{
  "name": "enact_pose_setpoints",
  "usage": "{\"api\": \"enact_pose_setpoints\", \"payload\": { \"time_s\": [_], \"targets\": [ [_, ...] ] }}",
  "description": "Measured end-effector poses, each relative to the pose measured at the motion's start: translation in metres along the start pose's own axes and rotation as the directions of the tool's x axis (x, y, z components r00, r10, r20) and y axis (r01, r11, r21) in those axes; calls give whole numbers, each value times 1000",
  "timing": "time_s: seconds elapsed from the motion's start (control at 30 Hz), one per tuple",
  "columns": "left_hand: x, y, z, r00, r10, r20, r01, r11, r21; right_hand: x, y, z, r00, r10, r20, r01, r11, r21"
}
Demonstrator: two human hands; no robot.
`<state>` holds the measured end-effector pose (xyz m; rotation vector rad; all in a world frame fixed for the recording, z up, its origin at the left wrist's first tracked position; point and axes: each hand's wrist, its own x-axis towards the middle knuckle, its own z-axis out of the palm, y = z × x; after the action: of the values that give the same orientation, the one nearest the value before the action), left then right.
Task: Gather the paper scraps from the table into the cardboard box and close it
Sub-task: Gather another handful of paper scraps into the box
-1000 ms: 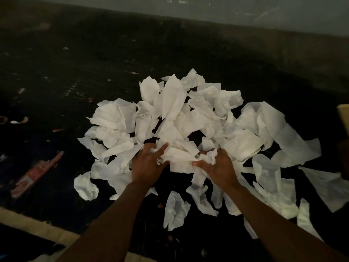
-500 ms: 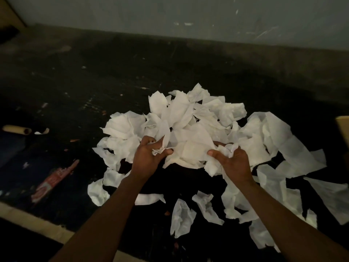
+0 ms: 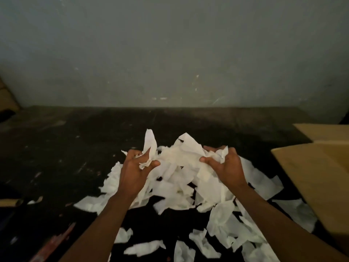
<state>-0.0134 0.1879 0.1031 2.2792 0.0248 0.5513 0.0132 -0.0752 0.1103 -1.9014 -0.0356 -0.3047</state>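
L grip [image 3: 135, 173] & R grip [image 3: 229, 167] both clamped on a bunch of paper scraps [image 3: 181, 157] above the worktop [image 3: 75, 148] pile; cardboard box [image 3: 311, 176] near, on R.

Dark table [image 3: 66, 157] under scattered paper scraps [image 3: 222, 218]

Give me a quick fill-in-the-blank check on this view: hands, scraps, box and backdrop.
1. The left hand and the right hand both grip a bunch of ____ scraps.
2. The cardboard box stands on the person's ____ side.
3. Behind the dark table rises a plain grey ____.
Missing words: paper; right; wall.
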Motion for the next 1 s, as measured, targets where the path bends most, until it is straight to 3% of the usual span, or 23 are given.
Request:
{"api": "enact_pose_setpoints", "payload": {
  "time_s": [0.2,0.5,0.8,0.9,1.0],
  "targets": [
    [14,55,0,994,110,10,-109,992,-58,-10,-47,-49,984,-65,-168,57,997,-51],
    [31,185,66,971,228,79,-206,953,-222,-8,-36,-173,938,-33,-344,-4,994,-108],
    [-9,342,214,877,453,161,-401,874,-273,-23,12,-361,783,3,-622,-122,981,-150],
    [-32,395,283,896,385,222,-323,907,-269,-26,52,-437,774,21,-633,-136,982,-134],
    [-62,440,344,894,352,278,-289,926,-244,-24,96,-503,810,42,-585,-182,966,-183]
  ]
}}
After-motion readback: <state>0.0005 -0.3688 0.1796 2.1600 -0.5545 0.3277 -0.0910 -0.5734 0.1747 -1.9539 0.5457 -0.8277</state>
